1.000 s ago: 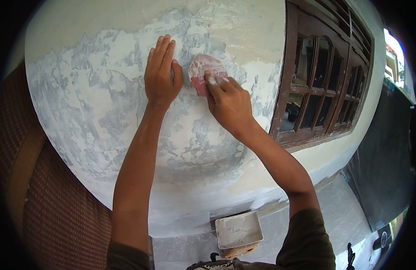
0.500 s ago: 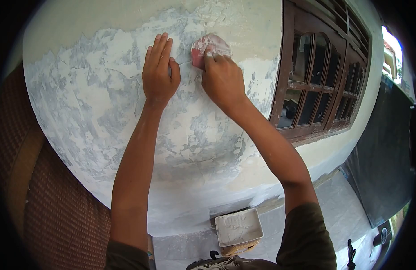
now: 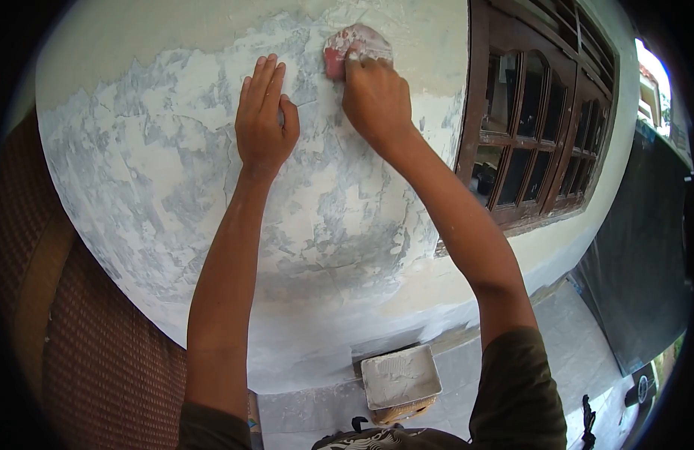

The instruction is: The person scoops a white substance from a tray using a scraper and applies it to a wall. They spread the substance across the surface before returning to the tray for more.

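Against the patchy white and grey wall (image 3: 167,165), my left hand (image 3: 266,116) lies flat with its fingers stretched upward and the thumb apart. My right hand (image 3: 375,94) grips a pink scraper (image 3: 357,46) smeared with white paste. The scraper is pressed to the wall at the upper middle, up and to the right of my left hand. White paste covers much of its face, and my fingers partly hide its lower edge.
A brown wooden window (image 3: 531,127) with glass panes is right of my right arm. Below stands a tray (image 3: 401,377) of white paste on the grey tiled floor (image 3: 302,412). A woven brown surface (image 3: 114,337) runs along the left, a dark sheet (image 3: 636,255) at the right.
My right hand and the scraper have moved up the wall and slightly right. My left hand has stayed nearly in place.
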Available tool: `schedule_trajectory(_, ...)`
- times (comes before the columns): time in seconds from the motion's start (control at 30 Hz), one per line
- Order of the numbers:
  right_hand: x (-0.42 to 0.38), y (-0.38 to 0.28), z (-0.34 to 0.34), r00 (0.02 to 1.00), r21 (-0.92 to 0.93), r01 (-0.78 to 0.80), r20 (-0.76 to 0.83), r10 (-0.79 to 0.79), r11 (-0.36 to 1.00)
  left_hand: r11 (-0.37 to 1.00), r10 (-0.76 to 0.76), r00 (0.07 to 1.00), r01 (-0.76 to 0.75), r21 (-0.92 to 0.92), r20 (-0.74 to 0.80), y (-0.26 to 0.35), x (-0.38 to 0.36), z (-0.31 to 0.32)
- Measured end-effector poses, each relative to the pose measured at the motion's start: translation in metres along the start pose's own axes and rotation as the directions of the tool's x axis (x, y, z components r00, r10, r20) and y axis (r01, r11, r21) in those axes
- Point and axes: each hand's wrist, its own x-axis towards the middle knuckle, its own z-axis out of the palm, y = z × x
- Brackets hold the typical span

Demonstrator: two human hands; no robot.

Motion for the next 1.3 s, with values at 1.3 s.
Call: schedule_trajectory(1.3,-0.029,0.014,-0.029,0.981,0.119,0.153,-0.139,-0.136,0.981,0.999,0.004,1.0,-0.004,0.045,-0.009,0.001,0.001,0.0)
